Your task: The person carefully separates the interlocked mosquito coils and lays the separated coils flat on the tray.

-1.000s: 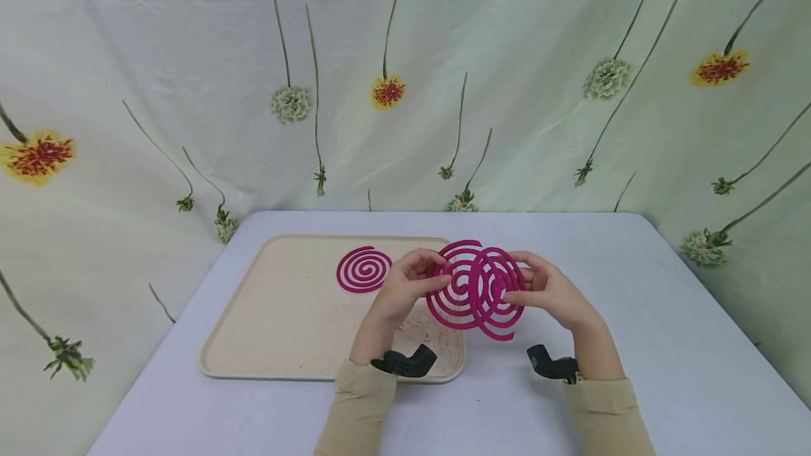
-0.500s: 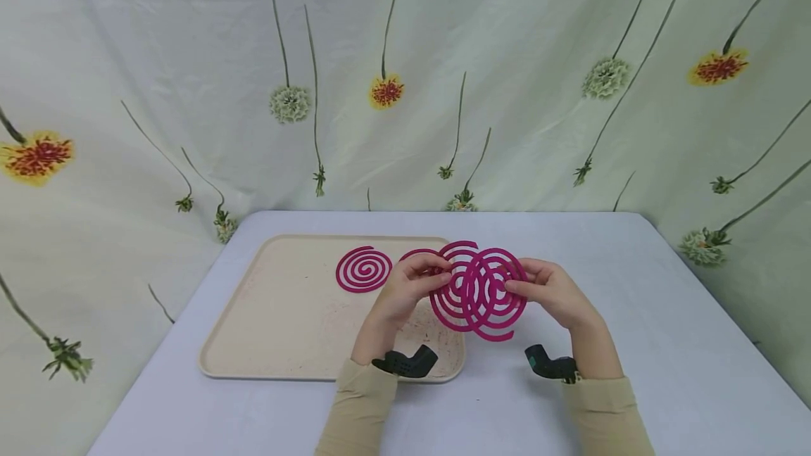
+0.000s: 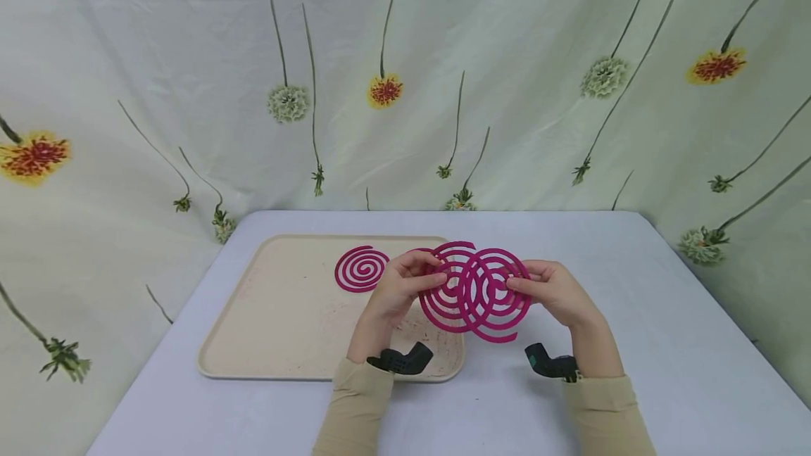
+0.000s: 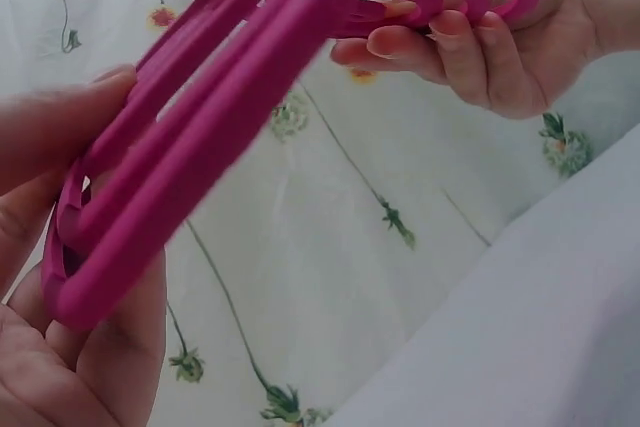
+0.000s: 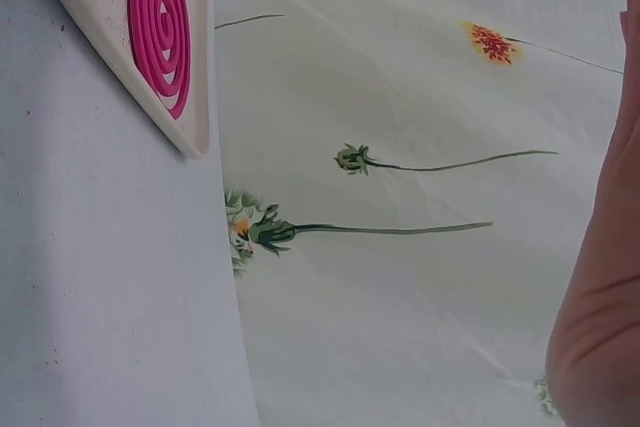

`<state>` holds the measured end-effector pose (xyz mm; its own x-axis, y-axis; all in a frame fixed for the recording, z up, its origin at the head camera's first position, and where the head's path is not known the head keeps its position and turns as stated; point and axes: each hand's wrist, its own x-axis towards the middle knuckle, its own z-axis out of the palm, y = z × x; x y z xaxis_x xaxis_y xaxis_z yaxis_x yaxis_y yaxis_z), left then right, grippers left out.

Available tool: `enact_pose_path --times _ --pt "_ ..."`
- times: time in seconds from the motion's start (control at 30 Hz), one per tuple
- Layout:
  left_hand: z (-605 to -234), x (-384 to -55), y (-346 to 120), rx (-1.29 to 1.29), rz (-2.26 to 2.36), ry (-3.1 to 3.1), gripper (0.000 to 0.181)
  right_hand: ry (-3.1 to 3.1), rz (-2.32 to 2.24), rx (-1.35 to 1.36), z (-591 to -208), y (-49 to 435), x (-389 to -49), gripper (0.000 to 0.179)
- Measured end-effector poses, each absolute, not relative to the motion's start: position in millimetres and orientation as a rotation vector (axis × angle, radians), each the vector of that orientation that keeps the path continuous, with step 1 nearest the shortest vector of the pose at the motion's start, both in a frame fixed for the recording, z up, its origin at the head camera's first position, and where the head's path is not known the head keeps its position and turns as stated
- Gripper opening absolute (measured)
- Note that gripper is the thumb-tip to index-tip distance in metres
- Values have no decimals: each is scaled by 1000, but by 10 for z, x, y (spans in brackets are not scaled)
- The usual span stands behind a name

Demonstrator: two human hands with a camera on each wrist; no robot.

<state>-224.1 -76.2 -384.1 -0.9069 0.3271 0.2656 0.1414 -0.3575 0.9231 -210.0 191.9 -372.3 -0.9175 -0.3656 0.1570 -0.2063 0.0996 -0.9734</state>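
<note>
Two magenta mosquito coils are up in front of me, overlapping in the middle. My left hand (image 3: 395, 293) pinches the left coil (image 3: 453, 292) at its left side, thumb in front. On the other side, my right hand (image 3: 557, 293) pinches the right coil (image 3: 497, 293) between thumb and fingers. In the left wrist view the left coil (image 4: 205, 172) appears nearly edge-on, and the right hand (image 4: 500, 62) shows beyond it. The right wrist view catches only an edge of the right hand (image 5: 605, 277).
A beige tray (image 3: 272, 322) lies left of centre on the white table (image 3: 659, 301). Another magenta coil (image 3: 362, 269) lies on it, with a further one (image 5: 160, 27) near a tray corner, mostly hidden behind my left hand in the head view. A flowered cloth (image 3: 507, 55) hangs behind.
Over the last half second my left hand has shifted slightly left with its coil. The right coil has moved slightly right and now faces me more squarely than a second ago.
</note>
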Motion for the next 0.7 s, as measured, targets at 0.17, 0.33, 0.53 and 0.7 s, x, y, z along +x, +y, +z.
enact_pose_path --times 0.17,0.33,0.53,0.7 --pt "-3812 -2233 -790 527 2372 1872 17 2266 -1933 -493 -3708 1937 -2104 37" --pt "-3782 -2213 -779 466 2344 1996 17 2302 -1913 -440 -3705 1919 -2112 37" --pt "-3773 -2201 -771 548 2278 2210 19 2317 -1836 -436 -3675 1910 -2103 38" --pt "-3792 -2207 -825 768 2141 2182 21 2291 -1694 -566 -3666 1970 -2093 32"
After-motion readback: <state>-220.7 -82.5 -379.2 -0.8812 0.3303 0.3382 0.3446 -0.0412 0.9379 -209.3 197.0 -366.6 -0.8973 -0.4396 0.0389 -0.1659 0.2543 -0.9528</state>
